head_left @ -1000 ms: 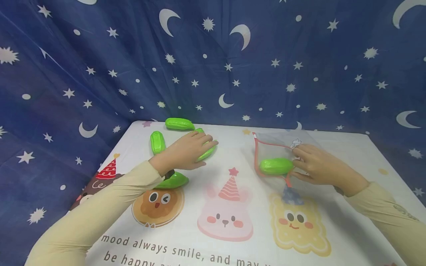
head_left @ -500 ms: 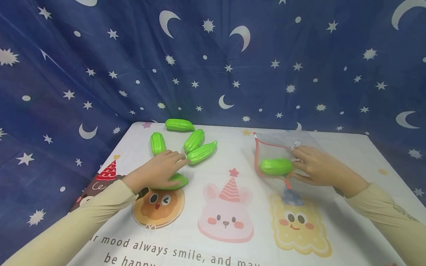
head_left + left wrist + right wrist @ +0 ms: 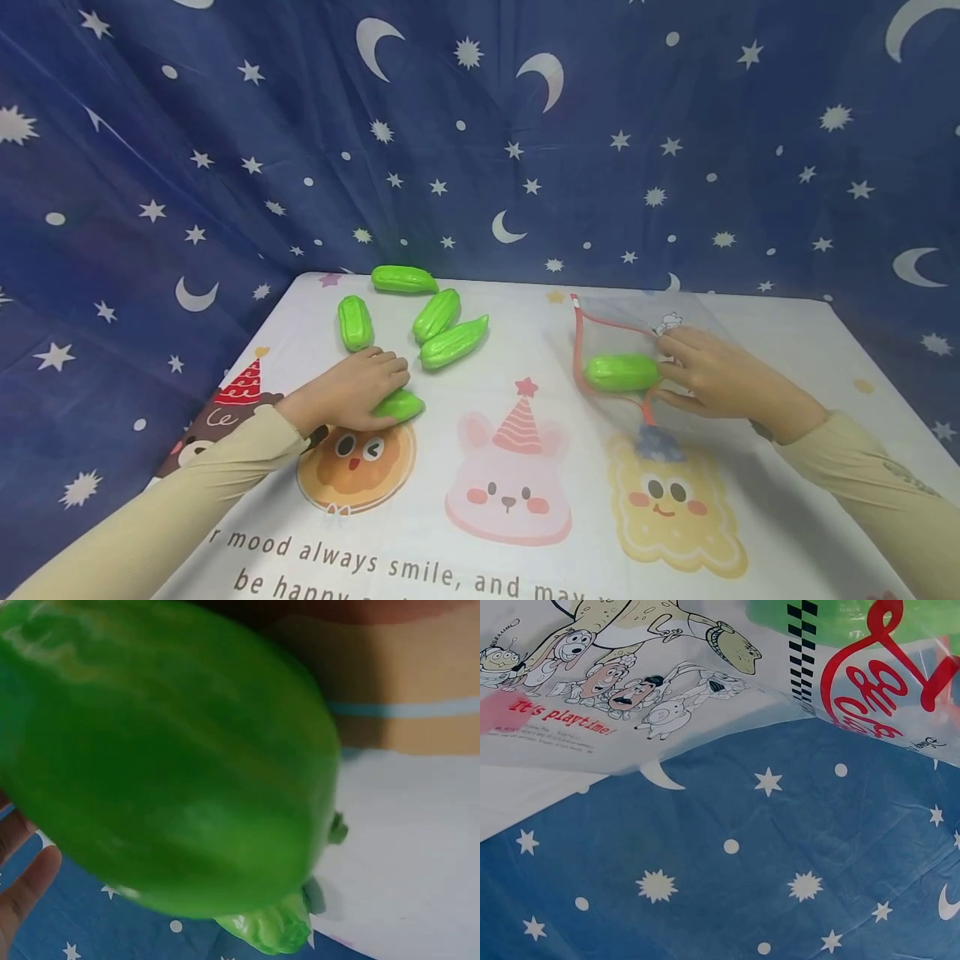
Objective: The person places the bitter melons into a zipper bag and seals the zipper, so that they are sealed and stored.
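In the head view my left hand (image 3: 348, 390) has its fingers over the top of a glossy green toy cucumber (image 3: 402, 406), thumb at its near side; the cucumber's left end is hidden. Close up in the left wrist view, that cucumber (image 3: 187, 772) fills much of the picture, fingertips (image 3: 34, 877) beside it. My right hand (image 3: 712, 375) pinches the edge of a clear, red-rimmed bag (image 3: 611, 321). Inside the bag's open mouth lies another cucumber (image 3: 621, 372). The right wrist view shows the bag's cartoon print (image 3: 660, 682), with no fingers visible.
Several more toy cucumbers lie at the back left, one (image 3: 403, 279) near the far edge and one (image 3: 355, 322) just beyond my left hand. Two (image 3: 453, 342) lie together to its right. A starry blue curtain (image 3: 465, 167) stands behind the white printed tablecloth (image 3: 517, 333).
My left hand has moved back from the cucumber pair toward the near left and lowered onto the cucumber there. That pair is now uncovered. My right hand and the bag have stayed in place.
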Demonstrator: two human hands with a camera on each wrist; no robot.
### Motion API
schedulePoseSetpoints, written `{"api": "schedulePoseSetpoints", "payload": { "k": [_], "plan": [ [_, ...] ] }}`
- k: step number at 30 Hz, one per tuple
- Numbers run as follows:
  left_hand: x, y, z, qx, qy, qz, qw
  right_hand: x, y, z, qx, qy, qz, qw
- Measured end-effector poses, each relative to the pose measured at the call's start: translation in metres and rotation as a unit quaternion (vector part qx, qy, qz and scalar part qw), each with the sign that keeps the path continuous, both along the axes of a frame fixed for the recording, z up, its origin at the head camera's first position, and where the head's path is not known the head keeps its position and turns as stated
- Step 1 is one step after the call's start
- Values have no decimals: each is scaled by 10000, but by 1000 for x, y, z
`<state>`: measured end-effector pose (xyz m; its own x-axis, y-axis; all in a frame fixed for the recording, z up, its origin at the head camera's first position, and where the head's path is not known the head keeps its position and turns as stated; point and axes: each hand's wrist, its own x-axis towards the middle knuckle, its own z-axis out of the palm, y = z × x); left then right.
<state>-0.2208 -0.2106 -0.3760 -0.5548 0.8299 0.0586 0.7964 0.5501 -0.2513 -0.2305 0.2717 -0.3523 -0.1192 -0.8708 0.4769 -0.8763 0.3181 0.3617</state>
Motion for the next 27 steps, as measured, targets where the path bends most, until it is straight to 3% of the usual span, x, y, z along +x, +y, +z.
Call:
{"api": "schedulePoseSetpoints", "payload": {
  "k": [6,12,18,27],
  "plan": [
    [-5,7,-3,-2,-6,-95,10000,-1,-3,0,-123,92,127,9998],
    [-7,10,-4,-10,-192,-19,9998,-2,-1,0,81,1,-59,9999],
    [-9,-2,-6,-141,-451,211,9987,-2,1,-1,151,-82,-138,9998],
    [-13,-26,-12,-113,-263,164,9995,-3,-2,-3,-59,104,71,9999]
  ]
}}
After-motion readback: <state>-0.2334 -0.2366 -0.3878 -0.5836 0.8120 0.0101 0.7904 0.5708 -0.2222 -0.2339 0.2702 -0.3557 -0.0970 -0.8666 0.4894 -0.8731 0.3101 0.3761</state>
